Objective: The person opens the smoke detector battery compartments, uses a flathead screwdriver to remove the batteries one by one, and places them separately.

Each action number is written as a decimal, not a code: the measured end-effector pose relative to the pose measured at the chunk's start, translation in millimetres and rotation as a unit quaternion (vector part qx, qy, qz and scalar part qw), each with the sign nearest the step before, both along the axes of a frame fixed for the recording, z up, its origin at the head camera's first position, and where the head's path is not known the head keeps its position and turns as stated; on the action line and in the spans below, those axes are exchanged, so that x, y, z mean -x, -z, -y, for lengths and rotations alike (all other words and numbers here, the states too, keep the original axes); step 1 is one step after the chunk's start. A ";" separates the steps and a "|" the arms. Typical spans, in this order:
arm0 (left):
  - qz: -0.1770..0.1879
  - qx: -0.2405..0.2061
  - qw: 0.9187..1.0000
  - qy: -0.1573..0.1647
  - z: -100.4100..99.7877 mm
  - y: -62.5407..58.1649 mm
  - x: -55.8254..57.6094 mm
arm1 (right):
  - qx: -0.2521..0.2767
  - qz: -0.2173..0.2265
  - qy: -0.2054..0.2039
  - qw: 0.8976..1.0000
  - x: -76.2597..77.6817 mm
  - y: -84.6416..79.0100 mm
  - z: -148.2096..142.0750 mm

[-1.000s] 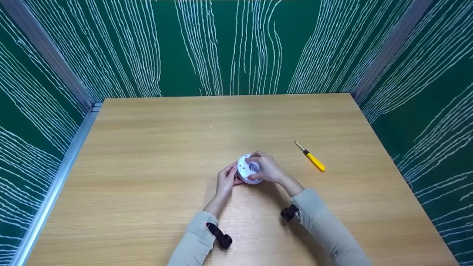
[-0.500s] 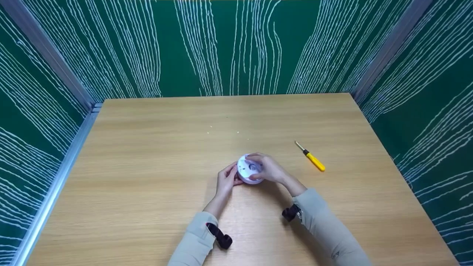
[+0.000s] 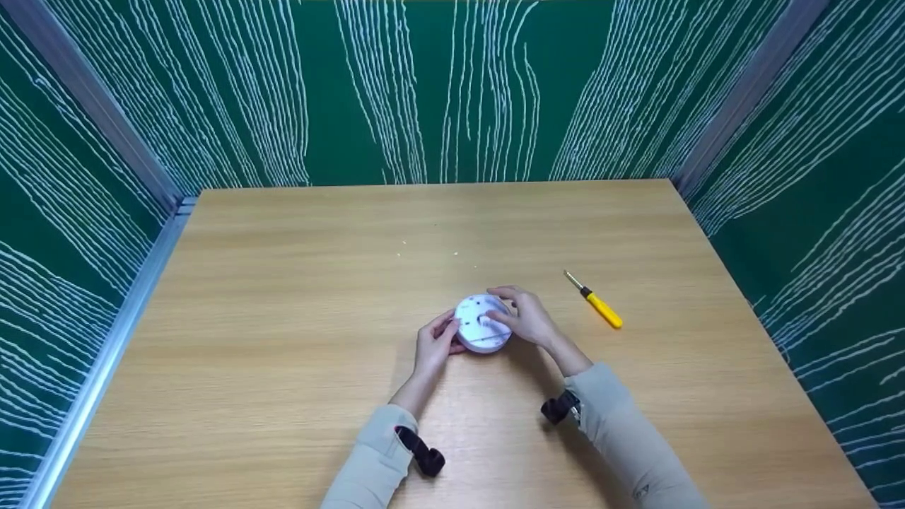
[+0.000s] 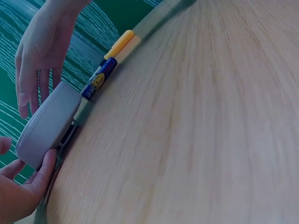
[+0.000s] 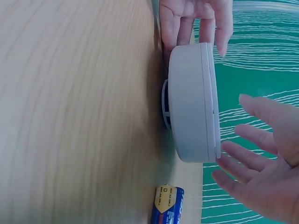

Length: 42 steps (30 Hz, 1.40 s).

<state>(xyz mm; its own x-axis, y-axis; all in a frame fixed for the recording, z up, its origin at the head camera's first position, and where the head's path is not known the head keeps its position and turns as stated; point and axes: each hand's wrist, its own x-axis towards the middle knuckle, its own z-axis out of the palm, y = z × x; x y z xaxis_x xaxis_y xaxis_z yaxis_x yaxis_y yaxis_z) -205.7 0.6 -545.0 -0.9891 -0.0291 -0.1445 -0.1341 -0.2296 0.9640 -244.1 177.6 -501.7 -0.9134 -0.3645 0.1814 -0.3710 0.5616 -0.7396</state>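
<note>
A round white smoke detector (image 3: 488, 338) is at the middle of the table, its flat back with small holes turned upward. In the right wrist view the vented side of the smoke detector (image 5: 190, 105) faces the tabletop. My left hand (image 3: 433, 344) grips its left edge, thumb on top and fingers underneath. Over its right side is my right hand (image 3: 532, 319), fingers spread and not closed round it. Fingertips of the right hand (image 5: 275, 158) lie close to the rim; whether they touch I cannot tell.
A screwdriver (image 3: 599, 305) with a yellow handle lies to the right. A blue and gold battery (image 4: 99, 78) shows beyond the detector in the left wrist view, hidden in the head view. White specks (image 3: 455, 253) dot the table (image 3: 283, 304). Green walls (image 3: 495, 92) surround it.
My right hand has let go of the smoke detector's top and shifted right, its fingers opening out. More of the detector's flat back shows. The left hand has stayed in place.
</note>
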 end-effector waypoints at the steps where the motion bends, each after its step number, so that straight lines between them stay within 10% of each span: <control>1: 0.001 0.001 1.000 0.002 0.4 -1.7 -0.2 | 0.002 0.001 0.002 1.000 0.4 0.3 -0.4; 27: 0.009 0.012 1.000 0.004 -1.6 2.5 -0.1 | -0.013 0.129 0.012 0.991 21.9 12.2 -16.1; 42: 0.002 0.002 1.000 0.009 -1.3 0.5 -2.2 | -0.002 0.112 0.003 0.994 25.6 18.8 -17.8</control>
